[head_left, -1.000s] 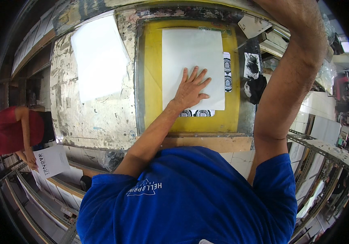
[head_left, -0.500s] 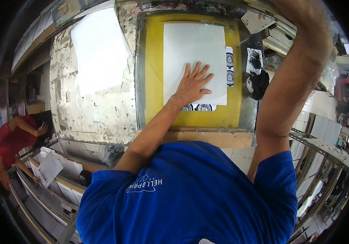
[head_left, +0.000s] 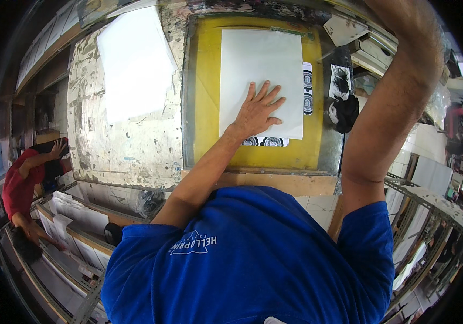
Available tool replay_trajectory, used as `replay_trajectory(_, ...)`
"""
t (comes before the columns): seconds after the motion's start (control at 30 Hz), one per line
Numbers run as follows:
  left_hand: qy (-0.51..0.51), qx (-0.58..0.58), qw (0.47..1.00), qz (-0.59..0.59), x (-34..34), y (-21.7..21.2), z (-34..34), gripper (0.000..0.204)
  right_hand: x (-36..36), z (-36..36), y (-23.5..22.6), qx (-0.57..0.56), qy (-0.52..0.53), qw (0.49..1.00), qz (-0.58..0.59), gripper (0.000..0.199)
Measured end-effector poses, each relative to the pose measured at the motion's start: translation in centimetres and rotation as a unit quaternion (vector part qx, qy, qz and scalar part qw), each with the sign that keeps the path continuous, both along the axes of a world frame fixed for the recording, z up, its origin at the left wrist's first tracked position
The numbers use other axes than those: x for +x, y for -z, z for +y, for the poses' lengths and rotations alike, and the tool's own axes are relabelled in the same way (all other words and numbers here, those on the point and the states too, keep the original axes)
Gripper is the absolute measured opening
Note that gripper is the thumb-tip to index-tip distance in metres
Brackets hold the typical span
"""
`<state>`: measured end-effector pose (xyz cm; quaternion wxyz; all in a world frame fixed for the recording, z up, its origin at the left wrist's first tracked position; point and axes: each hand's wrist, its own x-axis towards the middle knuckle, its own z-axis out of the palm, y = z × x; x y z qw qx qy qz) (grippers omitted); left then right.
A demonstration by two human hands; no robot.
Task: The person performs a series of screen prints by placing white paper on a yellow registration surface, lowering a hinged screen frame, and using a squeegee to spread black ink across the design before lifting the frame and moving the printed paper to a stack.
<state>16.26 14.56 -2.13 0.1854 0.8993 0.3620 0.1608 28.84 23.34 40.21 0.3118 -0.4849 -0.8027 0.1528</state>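
Note:
My left hand (head_left: 254,114) lies flat with its fingers spread on a large white sheet (head_left: 258,59). The sheet rests on a yellow, framed flat panel (head_left: 205,102). From under its right and lower edges stick out white pieces with black round printed designs (head_left: 307,89). My right arm (head_left: 388,102) reaches up past the panel's right side, and its hand is out of the picture beyond the upper edge.
Left of the panel, a stack of white sheets (head_left: 134,65) lies on a paint-stained table (head_left: 91,146). On the right are a black crumpled cloth (head_left: 345,113) and an ink-smeared paper (head_left: 340,80). A person in red (head_left: 24,181) bends over racks (head_left: 88,248) at lower left.
My left hand keeps its place, flat on the sheet. The person in red bends lower, and the printed sheet at their hand no longer shows. The whole view has shifted slightly.

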Motion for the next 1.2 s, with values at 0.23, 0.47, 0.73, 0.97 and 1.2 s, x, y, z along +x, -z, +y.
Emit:
replay_trajectory(0.23, -0.114, 0.033, 0.971, -0.209, -3.1, -6.6, 1.3, 0.082, -0.5, -2.4, 3.9, 0.263, 0.007, 0.961, -0.085, 0.048)
replay_trajectory(0.47, -0.187, -0.059, 0.696, -0.691, -10.1, -17.6, -1.6, 0.118, 1.7, -6.9, 9.0, 0.158, -0.018, 0.984, -0.081, 0.055)
replay_trajectory(0.73, -0.336, -0.247, 0.735, -0.535, -14.9, -8.3, -11.2, 0.121, -0.4, -13.0, 19.0, 0.014, 0.033, 0.999, -0.014, 0.052)
replay_trajectory(0.97, -0.350, -0.038, 0.888, -0.296, -16.2, -1.6, -12.8, 0.108, -0.9, -14.5, 29.7, -0.095, -0.004, 0.989, -0.113, 0.069)
replay_trajectory(1.2, -0.393, -0.008, 0.910, -0.130, -16.3, -1.4, -12.9, 0.099, -1.3, -12.9, 34.0, -0.106, 0.054, 0.977, -0.180, 0.080)
